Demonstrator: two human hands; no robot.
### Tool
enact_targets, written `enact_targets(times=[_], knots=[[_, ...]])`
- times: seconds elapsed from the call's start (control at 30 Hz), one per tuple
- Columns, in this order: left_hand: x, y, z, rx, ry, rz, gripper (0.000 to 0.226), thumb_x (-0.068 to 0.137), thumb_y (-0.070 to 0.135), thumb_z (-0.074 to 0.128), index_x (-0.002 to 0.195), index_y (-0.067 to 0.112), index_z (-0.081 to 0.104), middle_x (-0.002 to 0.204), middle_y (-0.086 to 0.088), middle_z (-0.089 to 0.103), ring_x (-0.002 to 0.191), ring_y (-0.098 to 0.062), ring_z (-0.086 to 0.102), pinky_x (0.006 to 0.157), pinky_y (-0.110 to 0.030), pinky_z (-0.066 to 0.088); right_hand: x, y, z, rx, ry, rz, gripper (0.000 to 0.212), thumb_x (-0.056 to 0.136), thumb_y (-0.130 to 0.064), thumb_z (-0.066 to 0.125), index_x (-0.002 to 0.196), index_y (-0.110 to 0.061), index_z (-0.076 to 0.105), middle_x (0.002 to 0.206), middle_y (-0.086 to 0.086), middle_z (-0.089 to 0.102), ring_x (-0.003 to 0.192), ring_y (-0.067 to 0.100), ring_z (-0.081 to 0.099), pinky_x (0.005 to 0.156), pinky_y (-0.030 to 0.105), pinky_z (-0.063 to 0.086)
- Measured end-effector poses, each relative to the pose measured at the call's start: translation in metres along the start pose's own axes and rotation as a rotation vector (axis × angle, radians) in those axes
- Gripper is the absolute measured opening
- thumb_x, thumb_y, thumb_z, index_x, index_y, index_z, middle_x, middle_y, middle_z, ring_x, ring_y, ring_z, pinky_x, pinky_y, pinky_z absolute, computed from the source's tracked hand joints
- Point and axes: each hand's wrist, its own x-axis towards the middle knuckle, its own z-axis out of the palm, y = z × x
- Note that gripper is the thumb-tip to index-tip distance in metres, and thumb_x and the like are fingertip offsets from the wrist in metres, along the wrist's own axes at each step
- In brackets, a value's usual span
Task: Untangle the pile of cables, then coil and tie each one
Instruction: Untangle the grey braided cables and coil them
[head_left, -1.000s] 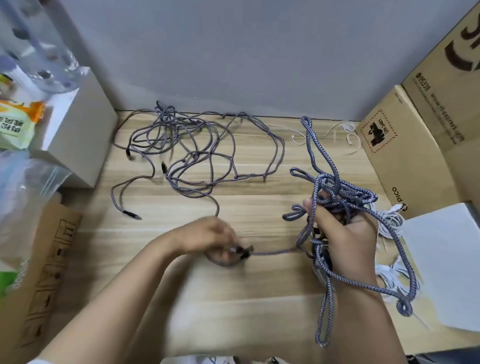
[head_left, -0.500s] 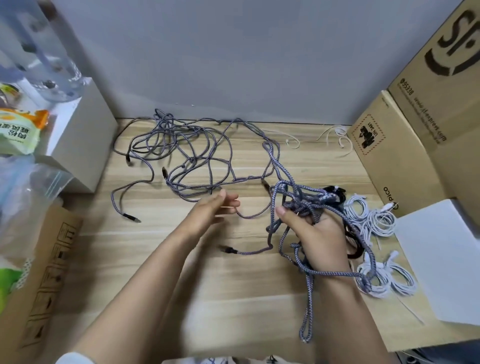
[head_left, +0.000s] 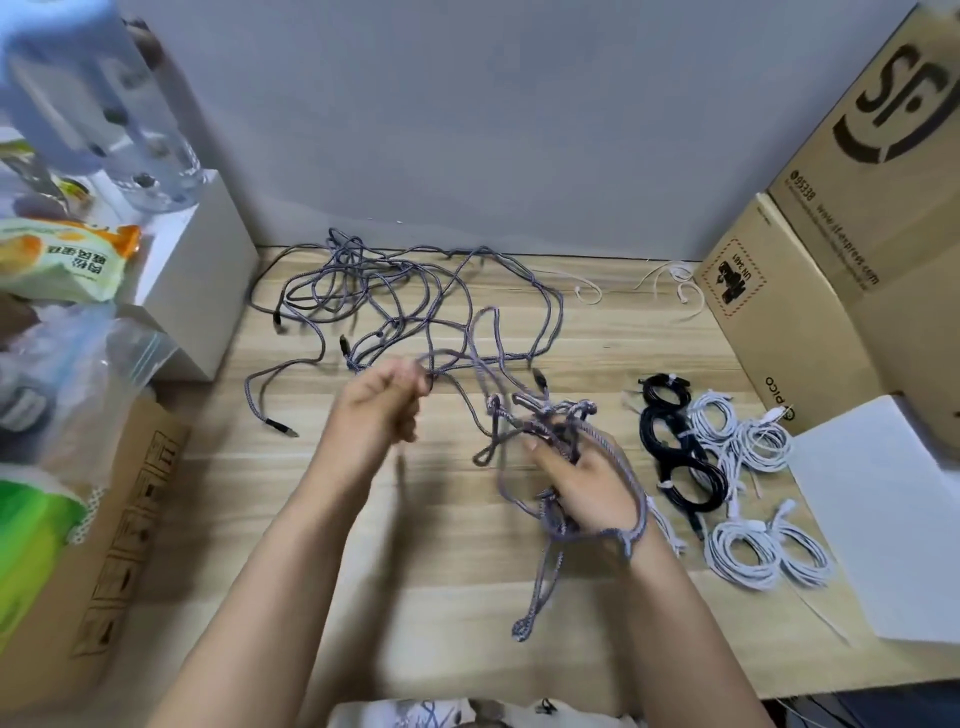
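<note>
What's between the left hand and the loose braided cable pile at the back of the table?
Nothing visible. The left hand already grips a strand running from the braided cable pile; only bare table lies around it.

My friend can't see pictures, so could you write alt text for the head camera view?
Two bare hands work over a wooden table: the left hand pinches a strand of grey braided cable, and the right hand grips a tangled bunch of it. More loose cable sprawls behind; coiled white cables and black cables lie right.
</note>
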Motion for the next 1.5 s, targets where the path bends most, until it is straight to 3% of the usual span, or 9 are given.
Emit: enact_targets(times=[0.1, 0.23, 0.43, 0.63, 0.77, 0.9, 1.1, 1.33, 1.5], knots=[[0.003, 0.009, -0.012, -0.113, 0.180, 0.009, 0.033, 0.101, 0.016, 0.035, 0.070, 0.013, 0.044, 0.036, 0.015, 0.027, 0.033, 0.004, 0.019, 0.034, -0.010, 0.016, -0.002, 0.007, 0.000, -0.013, -0.213, -0.024, 0.039, 0.084, -0.017, 0.068, 0.121, -0.024, 0.057, 0.089, -0.009, 0.060, 0.075, 0.007, 0.057, 0.073, 0.020, 0.045], [-0.002, 0.022, -0.019, -0.010, 0.276, 0.125, 0.031, 0.100, 0.020, 0.040, 0.072, 0.015, 0.051, 0.036, 0.015, 0.029, 0.035, 0.001, 0.021, 0.037, -0.013, 0.015, -0.003, 0.016, -0.006, -0.336, -0.428, -0.123, 0.046, 0.086, -0.005, 0.064, 0.130, -0.014, 0.053, 0.133, -0.002, 0.045, 0.122, 0.011, 0.045, 0.100, 0.011, 0.031], [-0.016, 0.041, -0.013, 0.235, 0.096, 0.223, 0.028, 0.096, 0.019, 0.049, 0.070, 0.014, 0.057, 0.040, 0.016, 0.042, 0.040, 0.001, 0.031, 0.040, -0.009, 0.023, -0.006, -0.002, -0.012, -0.206, -0.049, -0.242, 0.022, 0.084, -0.005, 0.065, 0.090, -0.025, 0.071, 0.091, -0.009, 0.067, 0.075, -0.002, 0.057, 0.066, 0.008, 0.040], [-0.031, 0.040, 0.004, 0.473, -0.206, 0.252, 0.038, 0.080, 0.056, 0.050, 0.065, 0.023, 0.061, 0.055, 0.009, 0.047, 0.055, -0.003, 0.040, 0.055, -0.025, 0.033, -0.020, -0.041, 0.000, 0.077, 0.029, -0.612, 0.041, 0.088, -0.025, 0.060, 0.126, -0.035, 0.048, 0.127, -0.014, 0.053, 0.120, 0.004, 0.050, 0.100, 0.018, 0.037], [-0.042, 0.042, 0.016, 0.475, -0.293, 0.298, 0.053, 0.085, 0.061, 0.035, 0.059, 0.018, 0.051, 0.049, 0.009, 0.041, 0.049, -0.003, 0.036, 0.051, -0.022, 0.028, -0.021, -0.046, 0.009, 0.158, -0.052, -0.596, 0.029, 0.090, -0.030, 0.054, 0.117, -0.020, 0.061, 0.100, -0.007, 0.065, 0.099, 0.009, 0.061, 0.089, 0.024, 0.046], [-0.042, 0.042, 0.015, 0.266, -0.396, 0.165, 0.045, 0.089, 0.046, 0.045, 0.053, 0.019, 0.047, 0.050, 0.010, 0.034, 0.046, -0.003, 0.029, 0.044, -0.013, 0.023, -0.026, -0.047, 0.007, 0.338, -0.015, -0.508, 0.002, 0.082, -0.033, 0.064, 0.081, -0.031, 0.065, 0.064, -0.005, 0.064, 0.062, 0.009, 0.059, 0.061, 0.021, 0.047], [-0.041, 0.032, 0.001, -0.094, -0.508, 0.013, 0.042, 0.079, 0.054, 0.063, 0.052, 0.025, 0.049, 0.049, 0.014, 0.030, 0.045, -0.004, 0.021, 0.043, -0.014, 0.019, -0.020, -0.051, -0.010, 0.832, 0.156, -0.205, 0.022, 0.078, -0.033, 0.054, 0.074, -0.012, 0.052, 0.048, -0.013, 0.048, 0.040, -0.001, 0.027, 0.036, 0.011, 0.024], [-0.038, 0.036, 0.015, -0.947, -0.902, -0.174, 0.028, 0.099, 0.028, 0.043, 0.098, 0.007, 0.061, 0.056, 0.006, 0.026, 0.046, -0.010, 0.022, 0.052, -0.023, 0.024, -0.015, -0.035, 0.008, 0.404, -0.038, -0.236, 0.028, 0.090, -0.039, 0.047, 0.071, -0.018, 0.050, 0.043, -0.014, 0.042, 0.041, -0.001, 0.034, 0.042, 0.010, 0.029], [-0.033, 0.045, 0.028, -1.049, -0.672, -0.203, 0.048, 0.096, 0.017, 0.045, 0.136, -0.008, 0.037, 0.056, 0.004, 0.025, 0.045, -0.008, 0.021, 0.049, -0.020, 0.033, -0.020, -0.034, 0.017, 0.276, -0.234, -0.264, 0.037, 0.099, -0.030, 0.038, 0.082, -0.001, 0.054, 0.045, -0.015, 0.039, 0.041, -0.002, 0.035, 0.043, 0.008, 0.028]])
